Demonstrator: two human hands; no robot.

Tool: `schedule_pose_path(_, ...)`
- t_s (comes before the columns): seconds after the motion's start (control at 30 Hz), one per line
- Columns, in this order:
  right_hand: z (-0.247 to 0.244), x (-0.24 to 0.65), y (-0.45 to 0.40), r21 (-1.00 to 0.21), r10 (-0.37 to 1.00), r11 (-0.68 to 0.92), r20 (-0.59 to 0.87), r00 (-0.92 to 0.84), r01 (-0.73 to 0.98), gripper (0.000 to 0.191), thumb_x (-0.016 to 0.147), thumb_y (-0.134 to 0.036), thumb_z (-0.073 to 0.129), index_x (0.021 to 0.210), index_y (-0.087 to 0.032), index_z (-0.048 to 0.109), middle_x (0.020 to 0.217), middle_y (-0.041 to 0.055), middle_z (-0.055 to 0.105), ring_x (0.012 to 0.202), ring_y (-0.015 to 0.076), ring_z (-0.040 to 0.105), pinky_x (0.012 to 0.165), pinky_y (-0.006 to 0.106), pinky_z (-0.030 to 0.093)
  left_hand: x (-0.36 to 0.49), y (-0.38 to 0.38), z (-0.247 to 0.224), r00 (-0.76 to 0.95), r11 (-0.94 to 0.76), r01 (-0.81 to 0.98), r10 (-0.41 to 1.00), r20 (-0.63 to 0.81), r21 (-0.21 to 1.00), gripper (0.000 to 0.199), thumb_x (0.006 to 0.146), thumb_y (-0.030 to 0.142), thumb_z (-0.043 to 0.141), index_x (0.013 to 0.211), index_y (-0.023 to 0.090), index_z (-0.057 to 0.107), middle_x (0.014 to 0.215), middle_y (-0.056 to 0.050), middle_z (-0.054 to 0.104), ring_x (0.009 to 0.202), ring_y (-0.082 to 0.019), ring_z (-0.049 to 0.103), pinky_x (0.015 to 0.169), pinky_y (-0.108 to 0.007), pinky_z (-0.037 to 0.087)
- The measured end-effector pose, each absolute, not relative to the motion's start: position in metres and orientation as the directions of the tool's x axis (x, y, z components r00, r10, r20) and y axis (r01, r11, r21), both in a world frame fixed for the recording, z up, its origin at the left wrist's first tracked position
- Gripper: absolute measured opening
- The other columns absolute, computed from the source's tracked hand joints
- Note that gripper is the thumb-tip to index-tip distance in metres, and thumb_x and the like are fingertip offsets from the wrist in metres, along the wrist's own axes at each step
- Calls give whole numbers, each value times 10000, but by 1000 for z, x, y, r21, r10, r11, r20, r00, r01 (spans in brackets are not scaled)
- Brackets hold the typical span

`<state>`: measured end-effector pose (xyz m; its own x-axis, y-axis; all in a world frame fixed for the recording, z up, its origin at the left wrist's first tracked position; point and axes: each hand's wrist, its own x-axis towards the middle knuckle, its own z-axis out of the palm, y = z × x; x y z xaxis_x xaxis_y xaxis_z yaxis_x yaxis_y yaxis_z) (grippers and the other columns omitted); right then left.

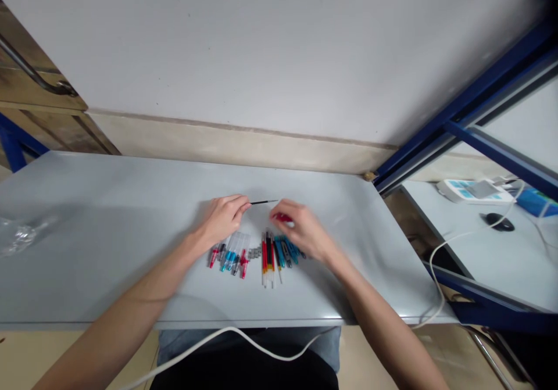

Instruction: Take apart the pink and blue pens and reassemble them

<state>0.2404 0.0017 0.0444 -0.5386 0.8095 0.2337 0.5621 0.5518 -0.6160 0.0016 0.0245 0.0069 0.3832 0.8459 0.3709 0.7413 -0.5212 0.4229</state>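
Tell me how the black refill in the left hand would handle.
The black refill is probably stiff: it sticks out straight from the left hand. It looks thin, so likely light. Its rod shape may let it roll if pushed.

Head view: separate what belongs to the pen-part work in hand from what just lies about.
Seems to belong to the job:
black refill, in the left hand
red piece, in the right hand
row of refills
clear tubes with coloured ends
blue pieces

Apparently just lying about:
crumpled clear plastic
black mouse
white cable
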Motion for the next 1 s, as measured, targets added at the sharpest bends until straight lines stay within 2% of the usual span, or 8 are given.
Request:
schedule_pose_path(0.13, 56, 278, 19, -373, 986, 167, 83, -146, 913, 160, 958, -131, 489, 943, -172, 643, 807, 63, 670, 724, 187, 575, 634, 272, 332, 2, 24, 8, 376, -521, 739, 845, 380, 428, 267, 1013, 234, 469, 812, 201, 642, 780, -7, 664, 647, -142, 536, 607, -274, 320)
schedule_pose_path(0.23, 55, 297, 22, -239, 990, 70, -104, -97, 969, 183, 938, -129, 485, 873, -166, 653, 662, 57, 646, 643, 187, 562, 603, 282, 307, 3, 23, 8, 382, -520, 741, 847, 370, 425, 268, 1017, 244, 468, 817, 204, 643, 775, -6, 661, 644, -143, 534, 604, -279, 316)
schedule_pose_path(0.37, 54, 300, 16, -268, 958, 117, -222, -179, 956, 177, 917, -196, 550, 774, -186, 655, 546, 21, 614, 535, 168, 543, 575, 282, 319, 4, 22, 8, 381, -518, 740, 848, 368, 429, 259, 1012, 241, 471, 836, 205, 657, 791, -11, 673, 640, -143, 546, 604, -285, 326)
schedule_pose_path(0.7, 61, 289, 10, -343, 952, 128, -221, -213, 930, 221, 937, -223, 546, 759, -186, 673, 503, 14, 598, 493, 164, 538, 553, 289, 331, 6, 21, 9, 389, -526, 703, 848, 361, 479, 266, 1025, 243, 460, 830, 197, 635, 774, -7, 643, 641, -138, 520, 618, -271, 347)
schedule_pose_path(0.77, 58, 287, 15, -430, 985, 116, -69, -161, 895, 219, 948, -261, 556, 799, -183, 696, 577, 22, 638, 546, 163, 556, 567, 287, 343, 7, 20, 10, 383, -542, 655, 839, 387, 526, 266, 1038, 252, 445, 839, 192, 612, 751, -1, 599, 644, -135, 497, 636, -266, 366)
schedule_pose_path(0.83, 52, 280, 18, -647, 989, 132, 30, -148, 751, 191, 935, -307, 598, 891, -176, 730, 648, 23, 666, 568, 152, 560, 575, 283, 381, 8, 19, 10, 377, -562, 611, 826, 420, 557, 257, 1049, 262, 437, 858, 191, 593, 746, 5, 564, 648, -131, 478, 653, -262, 379)
schedule_pose_path(0.9, 45, 269, 18, -892, 973, 118, 16, -231, 436, 282, 882, -367, 690, 1073, -165, 739, 721, 26, 696, 568, 142, 569, 557, 275, 427, 10, 18, 10, 388, -587, 579, 808, 443, 565, 244, 1056, 262, 435, 879, 192, 589, 758, 7, 555, 656, -128, 475, 666, -261, 388)
schedule_pose_path(1.0, 34, 246, 13, -1000, 962, -6, -8, -273, 6, 409, 830, -440, 764, 1142, -177, 737, 880, 72, 745, 673, 160, 643, 516, 256, 455, 13, 16, 10, 435, -632, 542, 775, 459, 554, 237, 1061, 251, 436, 907, 190, 605, 785, 1, 574, 670, -127, 494, 676, -260, 407)
